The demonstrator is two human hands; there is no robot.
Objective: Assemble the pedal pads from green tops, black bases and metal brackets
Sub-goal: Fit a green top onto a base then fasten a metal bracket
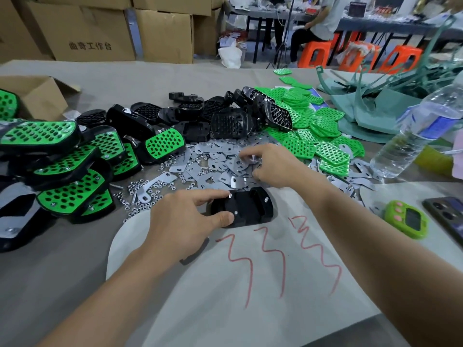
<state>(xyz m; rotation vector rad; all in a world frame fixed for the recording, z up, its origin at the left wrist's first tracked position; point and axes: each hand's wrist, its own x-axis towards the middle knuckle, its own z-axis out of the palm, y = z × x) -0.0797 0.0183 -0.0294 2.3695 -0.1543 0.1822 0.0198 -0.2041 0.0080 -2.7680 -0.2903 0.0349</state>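
White paper sheet (pixel 250 284) with red scribbles lies nearest, running under and just near-side of the black base (pixel 246 207). That base sits underside up on the sheet's far edge, with small silver studs showing on it.

Left hand (pixel 180 229) is on the base's left end. Index finger lies along its far-left edge, thumb on its near-left edge, so the base is pinched between the two. The other fingers are tucked under and hidden.

Right of the base: green timer (pixel 406 219), then a phone (pixel 448 219) at the frame edge.

Left of the base: loose nuts (pixel 150 189), and further left a heap of assembled pedal pads (pixel 62 166), green on black.

Just behind the base: a pile of metal brackets (pixel 220 159). Right hand (pixel 273 164) is over it, fingers curled down with the tips touching the brackets. Can't tell if it has one gripped.

Behind the base, past the brackets: heap of spare black bases (pixel 190 113). Behind-right of the base: heap of green tops (pixel 313 126), with a tilted water bottle (pixel 413 128) further right.

Far behind-left of the base: open cardboard box (pixel 37 93). Beyond the table: stacked cartons (pixel 100 28), orange stools (pixel 318 51) and a seated person (pixel 323 23).
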